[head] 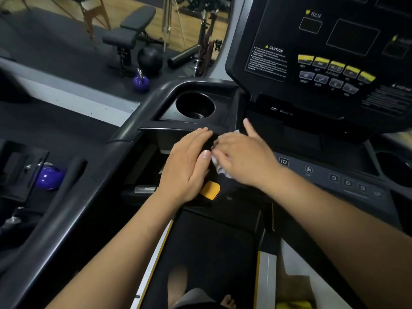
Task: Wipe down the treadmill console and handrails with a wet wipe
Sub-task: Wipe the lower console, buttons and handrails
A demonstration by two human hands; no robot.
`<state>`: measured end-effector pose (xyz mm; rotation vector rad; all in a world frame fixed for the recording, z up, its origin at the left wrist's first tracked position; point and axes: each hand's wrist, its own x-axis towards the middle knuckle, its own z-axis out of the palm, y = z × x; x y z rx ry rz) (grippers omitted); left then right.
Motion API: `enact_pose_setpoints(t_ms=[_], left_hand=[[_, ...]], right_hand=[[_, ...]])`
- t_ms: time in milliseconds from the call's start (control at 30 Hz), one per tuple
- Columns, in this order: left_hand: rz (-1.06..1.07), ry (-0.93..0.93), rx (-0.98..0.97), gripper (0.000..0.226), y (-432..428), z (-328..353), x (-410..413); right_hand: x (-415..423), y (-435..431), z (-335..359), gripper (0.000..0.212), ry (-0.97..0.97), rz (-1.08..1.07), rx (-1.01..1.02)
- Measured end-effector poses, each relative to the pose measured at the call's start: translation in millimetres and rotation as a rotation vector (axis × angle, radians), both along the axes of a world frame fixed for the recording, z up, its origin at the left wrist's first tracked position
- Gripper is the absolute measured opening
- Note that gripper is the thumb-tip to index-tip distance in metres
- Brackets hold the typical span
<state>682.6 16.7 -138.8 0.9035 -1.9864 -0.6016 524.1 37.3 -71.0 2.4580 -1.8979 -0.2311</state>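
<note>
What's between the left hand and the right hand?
Head view: the crumpled white wipe, under the right hand and beside the left hand.

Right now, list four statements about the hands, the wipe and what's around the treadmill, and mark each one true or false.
1. The right hand holds the wet wipe. True.
2. The left hand grips the handrail. False: it lies flat, fingers straight, on the console.
3. The cup holder contains a bottle. False: no bottle shows in it.
4. A purple kettlebell stands on the floor. True.
</note>
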Motion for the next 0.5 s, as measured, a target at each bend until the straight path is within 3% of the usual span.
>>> enact_pose_setpoints(t_ms=[133,300,500], left_hand=[[0.002,0.006,-0.021,0.052,-2,0,1],[-0.010,0.006,-0.010,0.052,0,0,1],[0.026,0.072,0.009,0.050,-2,0,3]], right_hand=[[27,37,-13,0.032,0.084,0.324,0.050],[13,-8,6,0.042,0.088,0.142,0.142],[42,-3,2,0.043,0.248,0.324,0.269]])
